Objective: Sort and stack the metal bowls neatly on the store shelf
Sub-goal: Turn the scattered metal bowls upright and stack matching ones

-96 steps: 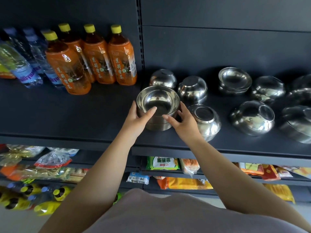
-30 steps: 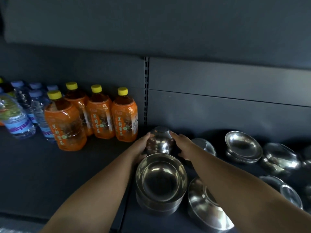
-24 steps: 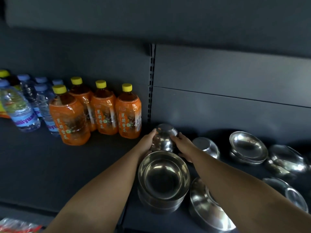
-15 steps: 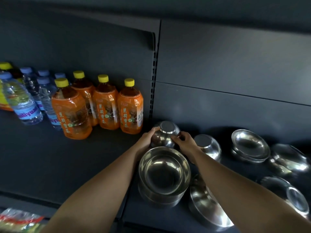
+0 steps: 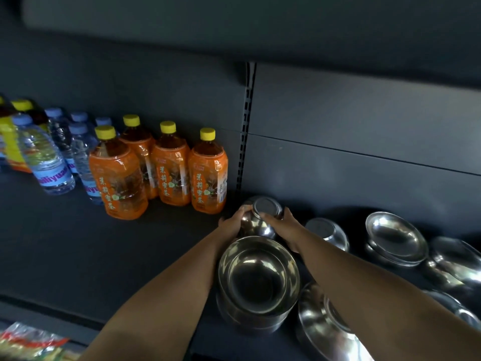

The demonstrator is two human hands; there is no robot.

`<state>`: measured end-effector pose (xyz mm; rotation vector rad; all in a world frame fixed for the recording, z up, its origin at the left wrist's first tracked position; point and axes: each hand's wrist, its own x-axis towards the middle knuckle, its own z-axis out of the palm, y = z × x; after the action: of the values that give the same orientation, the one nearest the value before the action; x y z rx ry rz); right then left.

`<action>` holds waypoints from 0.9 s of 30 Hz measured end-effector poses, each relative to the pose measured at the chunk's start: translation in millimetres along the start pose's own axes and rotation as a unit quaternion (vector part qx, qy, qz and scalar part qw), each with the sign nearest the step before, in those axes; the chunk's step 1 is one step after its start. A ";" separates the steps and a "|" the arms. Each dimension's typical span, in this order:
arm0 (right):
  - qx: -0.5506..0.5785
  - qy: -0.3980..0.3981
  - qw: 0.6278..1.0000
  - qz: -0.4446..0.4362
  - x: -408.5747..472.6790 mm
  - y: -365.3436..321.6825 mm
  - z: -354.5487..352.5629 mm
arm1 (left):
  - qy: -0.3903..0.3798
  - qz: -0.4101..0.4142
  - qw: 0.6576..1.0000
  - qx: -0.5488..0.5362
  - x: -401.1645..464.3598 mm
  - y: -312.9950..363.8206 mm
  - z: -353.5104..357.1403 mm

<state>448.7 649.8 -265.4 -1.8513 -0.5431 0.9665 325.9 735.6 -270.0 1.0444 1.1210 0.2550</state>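
An upside-down metal bowl [image 5: 263,216] sits at the back of the dark shelf [image 5: 78,246], tilted with its base facing me. My left hand [image 5: 231,225] grips its left side and my right hand [image 5: 282,225] grips its right side. In front of it stands a stack of upright metal bowls [image 5: 257,280], between my forearms. Another upside-down bowl [image 5: 325,233] lies just right of my right hand, and one more inverted bowl [image 5: 322,327] lies at the front, partly under my right forearm.
Orange tea bottles [image 5: 208,175] with yellow caps stand just left of the held bowl, with water bottles [image 5: 49,162] further left. Upright shallow bowls [image 5: 395,238] and more bowls [image 5: 455,264] lie to the right. The shelf's back panel [image 5: 364,152] is close behind.
Both hands let go of the front stack and reached back to the upside-down bowl. They now hold it tipped up, its base turned toward me.
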 end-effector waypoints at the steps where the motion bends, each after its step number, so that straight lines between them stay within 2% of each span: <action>1: 0.001 0.000 1.000 -0.005 -0.6 0.6 1.1 | -0.001 -0.001 1.000 -0.005 0.9 0.6 0.7; 3: 0.004 0.013 1.000 -0.010 -3.6 -0.1 1.5 | 0.002 0.001 1.000 -0.008 3.6 1.6 0.6; 10: 0.092 0.033 0.995 0.021 -10.1 -1.2 -4.2 | -0.070 0.048 0.990 -0.110 -13.6 4.4 3.0; 13: 0.108 0.043 0.991 0.068 -13.0 -4.8 -5.7 | -0.075 0.056 0.991 -0.097 -16.0 6.1 1.0; 20: 0.127 0.014 0.983 0.129 -25.8 -14.3 -9.2 | -0.095 0.082 0.992 0.021 -13.2 8.5 -5.0; 23: 0.114 0.021 0.984 0.135 -22.0 -11.0 -11.6 | -0.137 0.071 0.988 -0.009 -14.2 5.5 -7.4; 27: 0.081 0.023 0.987 0.139 -23.6 -7.1 -10.3 | -0.167 0.100 0.980 -0.047 -20.0 8.6 -4.3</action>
<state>443.4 630.7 -247.4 -1.8270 -0.1734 1.1132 315.8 729.7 -251.1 1.0702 0.6968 0.2777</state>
